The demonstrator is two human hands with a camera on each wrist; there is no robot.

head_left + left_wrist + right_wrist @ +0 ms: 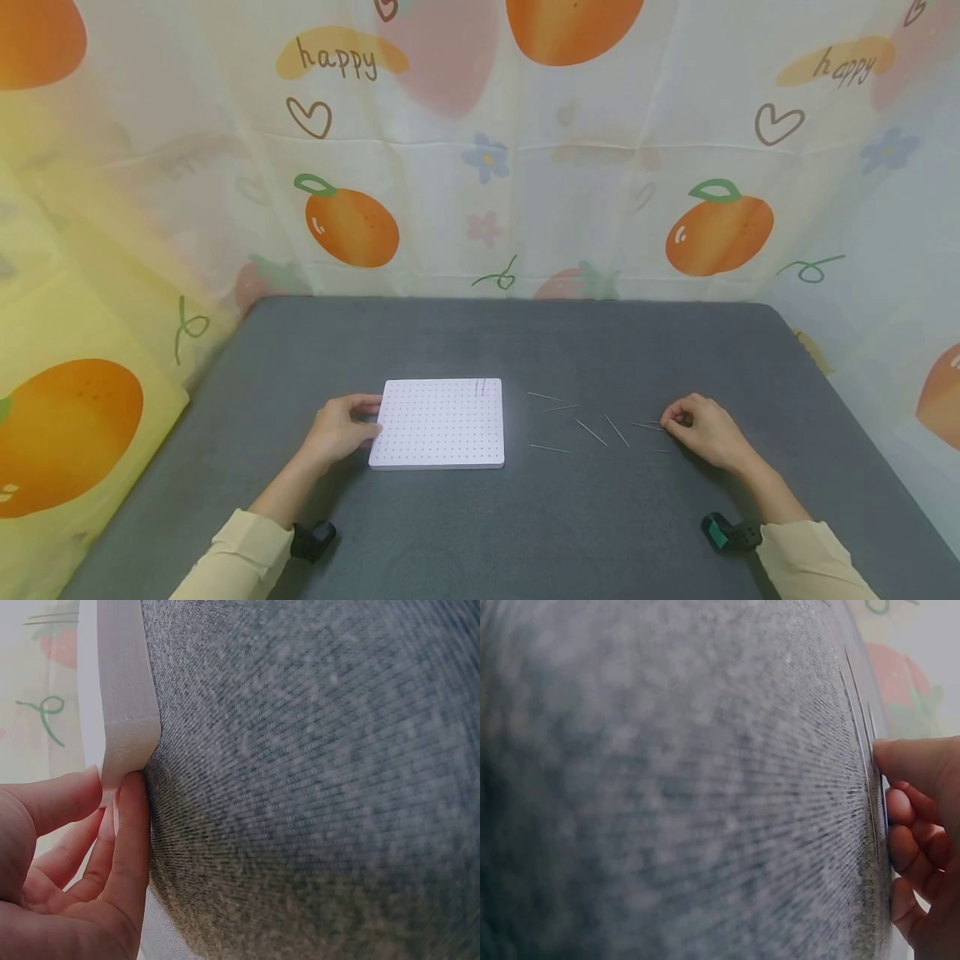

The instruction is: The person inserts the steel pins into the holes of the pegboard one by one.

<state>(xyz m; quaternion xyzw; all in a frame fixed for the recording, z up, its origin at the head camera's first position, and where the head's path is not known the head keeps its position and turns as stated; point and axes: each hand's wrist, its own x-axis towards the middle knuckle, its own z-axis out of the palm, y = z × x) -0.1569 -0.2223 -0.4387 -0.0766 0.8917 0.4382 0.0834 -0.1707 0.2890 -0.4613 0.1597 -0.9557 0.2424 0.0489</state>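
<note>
A white board point(438, 425) with rows of small holes lies on the dark table, two thin pins point(483, 387) upright near its far right corner. My left hand point(337, 429) holds the board's left edge, with the thumb on the upper rim and fingers along the side in the left wrist view. To the right of the board, several thin metal pins point(592, 432) lie scattered. At the far right of them, my right hand point(708, 429) has thumb and fingertips together on a pin, close to the tabletop. In the right wrist view, long pins point(867, 774) lie beside the thumb.
The dark grey table point(600, 533) reaches back to a hanging cloth point(585, 225) printed with oranges and hearts. Each wrist wears a black device: a left wrist camera point(311, 542) and a right wrist camera point(731, 533).
</note>
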